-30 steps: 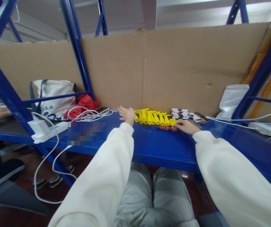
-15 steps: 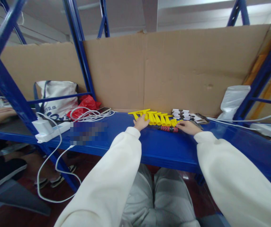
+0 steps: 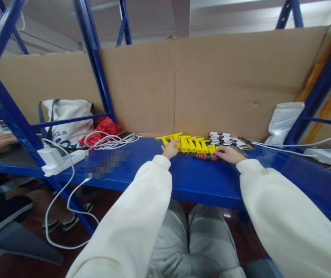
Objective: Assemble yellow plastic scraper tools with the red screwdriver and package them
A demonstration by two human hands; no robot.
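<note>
As the left hand (image 3: 170, 150) covers one end, yellow pieces (image 3: 196, 145) line the blue bench (image 3: 203, 179)

Where the bench nears the cardboard panel (image 3: 226, 85), the pieces lie side by side, bright and roughly T-shaped, rounded ends toward the person, thin crossbars toward the panel. The left hand's fingers bend over the row's left end, hiding part of it; whether they grasp a piece, one cannot tell. The right hand (image 3: 228, 154) has its fingertips drawn together at the other end; its hold is unclear too. A red-and-black screwdriver (image 3: 204, 156) lies across the row's front, in the way. White-and-black packets (image 3: 220, 138) are stacked beyond the right hand; coiled white cable (image 3: 107, 143) lies left.
</note>
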